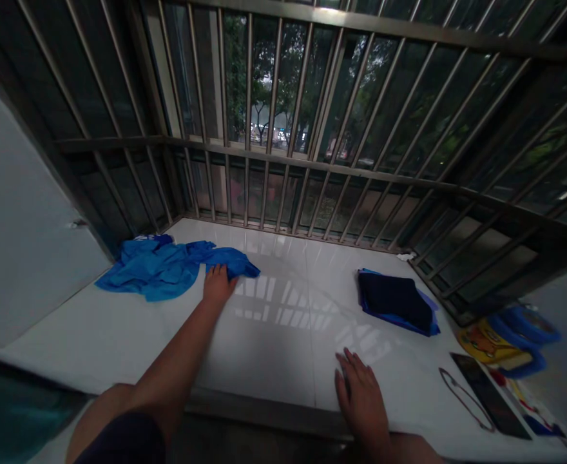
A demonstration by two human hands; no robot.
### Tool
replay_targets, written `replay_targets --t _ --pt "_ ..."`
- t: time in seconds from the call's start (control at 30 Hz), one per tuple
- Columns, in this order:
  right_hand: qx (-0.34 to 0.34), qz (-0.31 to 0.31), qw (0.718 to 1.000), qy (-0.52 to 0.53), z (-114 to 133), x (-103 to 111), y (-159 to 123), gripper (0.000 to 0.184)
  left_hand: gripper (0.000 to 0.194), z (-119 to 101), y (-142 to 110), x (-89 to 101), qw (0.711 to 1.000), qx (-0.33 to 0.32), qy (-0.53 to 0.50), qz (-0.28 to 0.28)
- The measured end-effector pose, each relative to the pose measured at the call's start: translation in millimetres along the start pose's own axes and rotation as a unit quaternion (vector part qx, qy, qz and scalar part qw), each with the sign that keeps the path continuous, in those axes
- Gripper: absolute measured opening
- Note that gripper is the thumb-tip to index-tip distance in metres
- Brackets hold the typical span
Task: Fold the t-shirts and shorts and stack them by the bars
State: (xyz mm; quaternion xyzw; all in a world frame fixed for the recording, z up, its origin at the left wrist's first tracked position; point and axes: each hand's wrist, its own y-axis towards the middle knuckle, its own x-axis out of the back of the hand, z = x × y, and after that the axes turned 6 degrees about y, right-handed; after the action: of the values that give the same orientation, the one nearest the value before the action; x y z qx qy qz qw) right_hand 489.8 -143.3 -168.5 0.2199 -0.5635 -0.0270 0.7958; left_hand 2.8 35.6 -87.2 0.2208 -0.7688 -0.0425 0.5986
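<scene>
A crumpled bright blue garment [155, 274] lies on the left part of the white tiled ledge [264, 335], with one part stretching to the right. My left hand [219, 283] reaches forward onto that right part, its fingers closed on the cloth and partly hidden by it. My right hand [361, 393] is open near the ledge's front edge, fingers extended and nothing in it. Beyond this hand, to the right, sits a folded stack of dark navy and blue cloth [394, 299].
Metal window bars [283, 161] enclose the ledge's back and sides. At the right are a blue and yellow container [496, 345], a dark flat tablet-like object [489, 393] and a thin cord [464, 396]. A white wall [32, 212] borders the left.
</scene>
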Motion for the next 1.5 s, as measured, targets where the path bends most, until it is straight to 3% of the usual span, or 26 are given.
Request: replay_targets --t 0.07,0.13,0.27,0.37,0.47,0.53,0.63,0.7,0.8,0.9,1.0,1.1,1.23,1.33,1.4,1.5 --pt "0.0 -0.001 1.0 0.004 0 3 2 0.045 0.042 -15 -12 -5.5 1.0 -0.013 -0.004 0.006" --pt "-0.004 -0.004 1.0 0.008 -1 3 2 0.045 0.033 -33 -39 -9.4 0.999 -0.043 -0.013 0.014" --pt "-0.029 0.001 0.999 0.043 5 4 3 0.044 0.028 -65 -130 -11.9 0.989 -0.132 -0.047 0.039" --pt "-0.007 0.039 0.992 0.118 27 15 9 0.054 0.032 -75 -203 -5.4 0.964 -0.209 -0.144 0.073" --pt "0.049 0.127 0.97 0.2 65 37 16 0.064 0.031 -68 -246 10.3 0.929 -0.226 -0.258 0.137" --pt "0.076 0.201 0.945 0.246 92 54 19 0.053 0.031 -51 -249 23.9 0.929 -0.195 -0.277 0.147" --pt "0.096 0.28 0.907 0.3 125 73 22 0.04 0.036 -18 -229 46.8 0.968 -0.139 -0.197 0.075" --pt "0.106 0.29 0.899 0.31 138 75 26 0.043 0.043 1 -213 63.7 0.985 -0.102 -0.138 0.003" --pt "0.131 0.23 0.919 0.291 148 60 38 0.036 0.04 10 -205 86.3 0.987 -0.065 -0.138 -0.051" --pt "0.16 0.16 0.944 0.24 155 35 55 0.044 0.03 0 -223 92.3 0.979 -0.068 -0.185 0.045" --pt "0.176 0.177 0.95 0.188 168 13 75 0.064 0.043 -13 -256 75.6 0.972 -0.108 -0.155 0.14" --pt "0.159 0.229 0.946 0.166 183 3 92 0.055 0.067 -15 -280 49.9 0.98 -0.128 -0.102 0.115" --pt "0.14 0.236 0.944 0.182 192 15 108 0.022 0.063 -4 -280 35.9 0.985 -0.116 -0.095 0.086" --pt "0.108 0.224 0.944 0.216 187 39 110 0.012 0.044 6 -264 50.8 0.975 -0.118 -0.145 0.116" --pt "0.071 0.226 0.937 0.256 182 58 108 0.021 0.029 13 -250 70.6 0.966 -0.119 -0.186 0.137" --pt "0.052 0.242 0.914 0.323 175 87 104 0.037 0.03 25 -227 107.1 0.962 -0.105 -0.229 0.107"
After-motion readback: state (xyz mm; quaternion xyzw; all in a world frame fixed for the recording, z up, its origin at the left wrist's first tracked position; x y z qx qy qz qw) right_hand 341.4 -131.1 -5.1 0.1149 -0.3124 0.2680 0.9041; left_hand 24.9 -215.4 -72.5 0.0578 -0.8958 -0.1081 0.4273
